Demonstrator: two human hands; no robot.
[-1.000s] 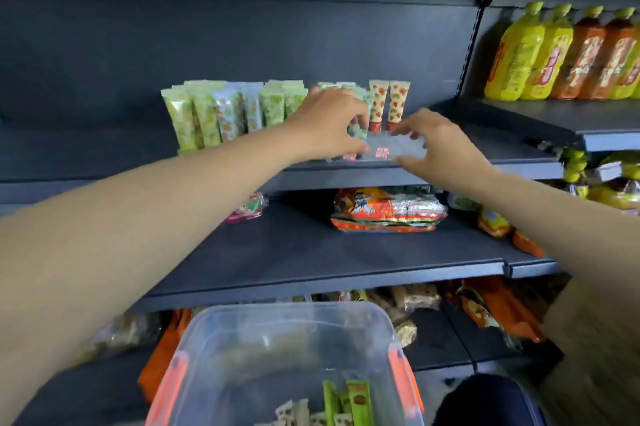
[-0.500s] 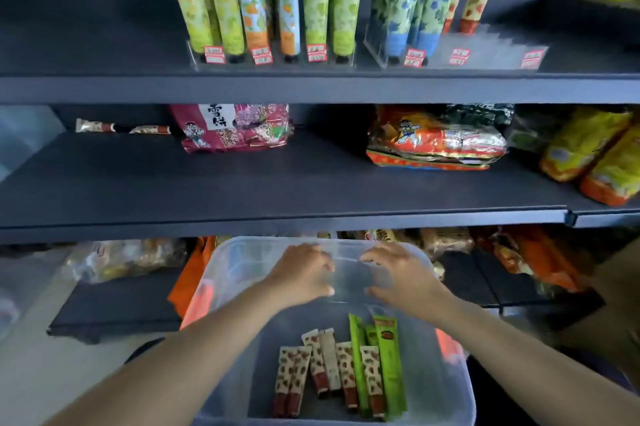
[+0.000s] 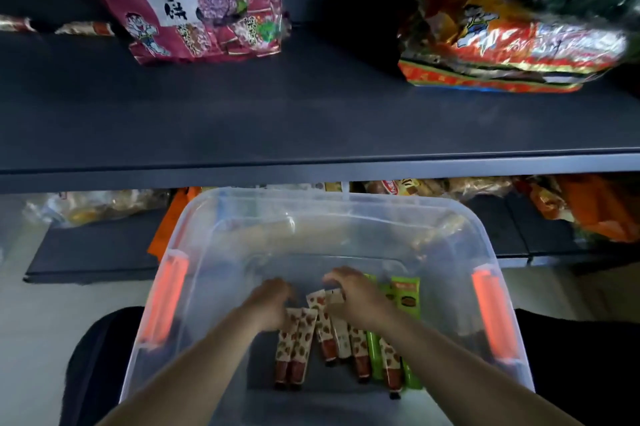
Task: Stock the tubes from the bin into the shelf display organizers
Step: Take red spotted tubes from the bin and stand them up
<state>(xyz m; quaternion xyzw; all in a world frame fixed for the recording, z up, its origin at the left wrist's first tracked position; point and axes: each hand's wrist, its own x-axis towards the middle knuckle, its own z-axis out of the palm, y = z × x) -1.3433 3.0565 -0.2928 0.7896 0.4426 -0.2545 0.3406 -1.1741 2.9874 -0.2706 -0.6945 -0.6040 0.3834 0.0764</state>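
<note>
A clear plastic bin with orange handles stands below me. On its floor lie several white tubes with a red pattern and a few green tubes. Both hands are down inside the bin. My left hand curls its fingers over the flat ends of the two leftmost red-patterned tubes. My right hand pinches the flat end of another red-patterned tube in the middle of the row. The shelf organizers are out of view.
A dark shelf juts out just above the bin's far rim. On it lie a pink snack bag and an orange snack bag. More packets fill the lower shelf behind the bin.
My view has tilted down, and the upper shelf with the organizers has left the frame. Both hands dropped from the bin's far rim to the tubes on its floor.
</note>
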